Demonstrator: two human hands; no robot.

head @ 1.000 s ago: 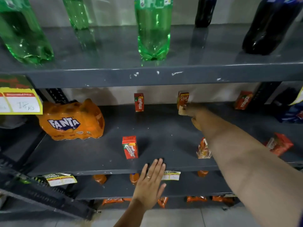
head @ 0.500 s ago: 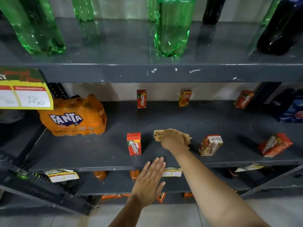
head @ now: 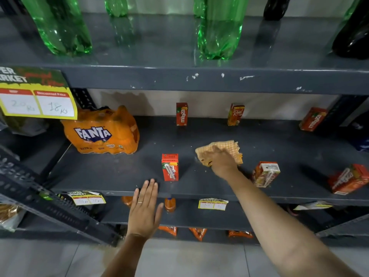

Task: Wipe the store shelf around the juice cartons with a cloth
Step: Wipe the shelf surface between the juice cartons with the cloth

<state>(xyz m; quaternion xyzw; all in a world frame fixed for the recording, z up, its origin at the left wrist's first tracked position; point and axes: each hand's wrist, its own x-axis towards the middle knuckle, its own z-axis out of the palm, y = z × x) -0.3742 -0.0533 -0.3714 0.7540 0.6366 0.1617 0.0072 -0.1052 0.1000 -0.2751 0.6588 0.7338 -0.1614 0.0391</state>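
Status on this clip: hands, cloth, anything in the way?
Right hand pressing cloth flat on shelf. Left hand open, fingertips at shelf edge. Cartons flank cloth: upright one left, tilted one right.

"FANTA" on orange pack [head: 102, 132] ("maaza" cartons [head: 181, 114])

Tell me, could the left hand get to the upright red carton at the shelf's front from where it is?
Probably yes: the left hand rests at the shelf edge beside the red carton, nothing between them.
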